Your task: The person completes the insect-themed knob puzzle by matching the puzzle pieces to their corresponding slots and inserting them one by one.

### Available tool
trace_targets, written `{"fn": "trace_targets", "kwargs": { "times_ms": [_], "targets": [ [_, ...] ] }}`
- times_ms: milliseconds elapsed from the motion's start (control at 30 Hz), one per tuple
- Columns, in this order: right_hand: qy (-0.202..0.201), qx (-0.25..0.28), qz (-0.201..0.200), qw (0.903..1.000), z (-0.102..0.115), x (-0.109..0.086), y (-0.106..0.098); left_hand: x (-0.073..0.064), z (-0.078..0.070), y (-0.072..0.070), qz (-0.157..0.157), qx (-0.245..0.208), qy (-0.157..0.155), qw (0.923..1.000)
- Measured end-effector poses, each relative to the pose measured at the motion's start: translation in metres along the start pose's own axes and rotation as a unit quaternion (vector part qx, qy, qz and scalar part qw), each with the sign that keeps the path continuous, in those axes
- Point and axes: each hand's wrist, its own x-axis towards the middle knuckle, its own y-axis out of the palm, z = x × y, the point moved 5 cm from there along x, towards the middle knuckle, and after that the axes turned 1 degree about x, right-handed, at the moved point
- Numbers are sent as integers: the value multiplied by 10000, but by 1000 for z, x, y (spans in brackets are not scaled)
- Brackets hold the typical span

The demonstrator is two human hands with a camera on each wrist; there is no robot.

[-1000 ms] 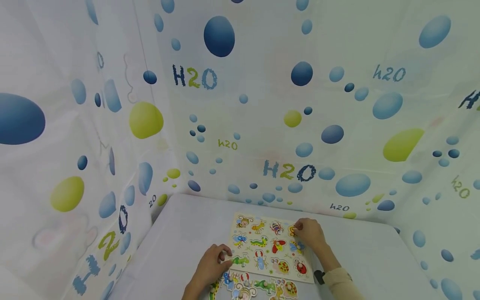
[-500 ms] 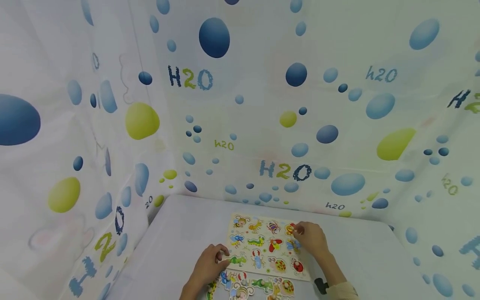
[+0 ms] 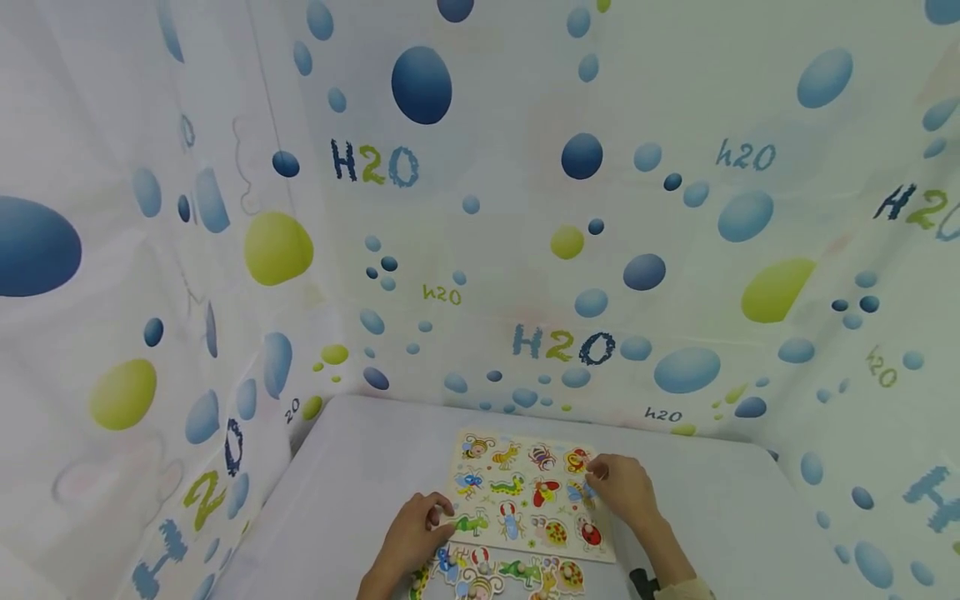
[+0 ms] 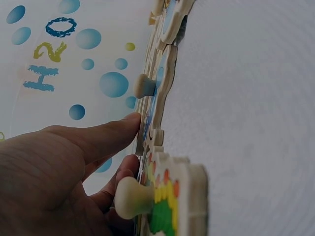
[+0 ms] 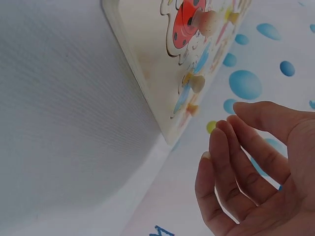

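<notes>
A wooden insect knob puzzle board (image 3: 528,503) lies on the white table in the head view, its slots showing colourful insects. My left hand (image 3: 416,533) is at its lower left edge, thumb straight and fingertips right at the edge. My right hand (image 3: 624,493) hovers over the right side, thumb near the fingertips, with nothing between them. Beside it are a red-and-yellow insect (image 3: 577,459) at the top right corner and a dragonfly (image 3: 580,493). In the right wrist view, knobs stand up from a ladybug piece (image 5: 186,23) and a blue dragonfly piece (image 5: 183,96).
Loose knobbed pieces lie along the board's near edge, among them a green grasshopper piece (image 3: 517,570), a snail piece (image 3: 572,577) and a bee piece (image 3: 474,588). A caterpillar piece (image 4: 165,211) lies close to the left hand. Printed white curtains (image 3: 495,233) surround the table.
My right hand has let go of the red-and-yellow insect piece at the top right corner and drawn slightly back from it, uncovering it. The left hand stays at the board's edge.
</notes>
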Motion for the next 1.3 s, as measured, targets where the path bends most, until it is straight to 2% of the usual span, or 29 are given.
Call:
{"fn": "trace_targets", "kwargs": {
  "times_ms": [600,767,1300],
  "targets": [
    [236,155,63,9996,4,-20,-6,3,7,4,19,18,89,10000],
    [321,217,142,9991,6,-26,-6,5,10,4,37,-4,27,10000],
    [214,42,209,9995,10,-40,-6,4,8,4,60,-43,96,9999]
  ]
}}
